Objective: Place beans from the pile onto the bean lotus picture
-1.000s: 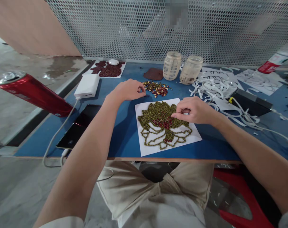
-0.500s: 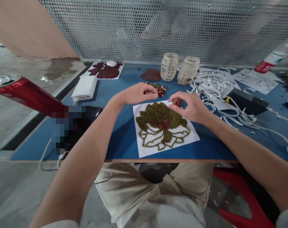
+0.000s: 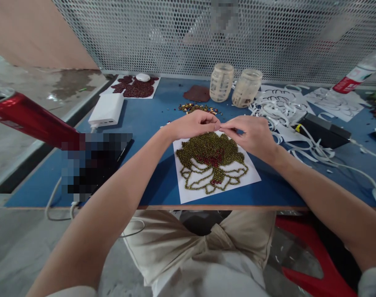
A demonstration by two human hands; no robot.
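Observation:
On the blue table lies a white sheet (image 3: 188, 194) with a flower picture (image 3: 211, 159) made of green beans and some red ones. Its upper part is filled; the lower petals show only bean outlines around white paper. Above the sheet's far edge, my left hand (image 3: 195, 123) has its fingers closed in a pinch. Its fingertips meet those of my right hand (image 3: 251, 132), which is pinched too. Whatever sits between the fingertips is too small to make out. Just beyond my hands is a loose pile of mixed beans (image 3: 197, 109).
Two glass jars (image 3: 221, 82) stand behind the pile, beside a brown flat patch (image 3: 196, 93). Paper strips (image 3: 277, 113), a black box (image 3: 320, 131) and cables lie at right. At left are a white power bank (image 3: 106, 109), a red can (image 3: 29, 119) and a dark-red bean picture (image 3: 138, 88).
My left hand has moved right, and my right hand slightly left, so their fingertips now touch. The right fingers, apart before, have closed. The view has shifted slightly.

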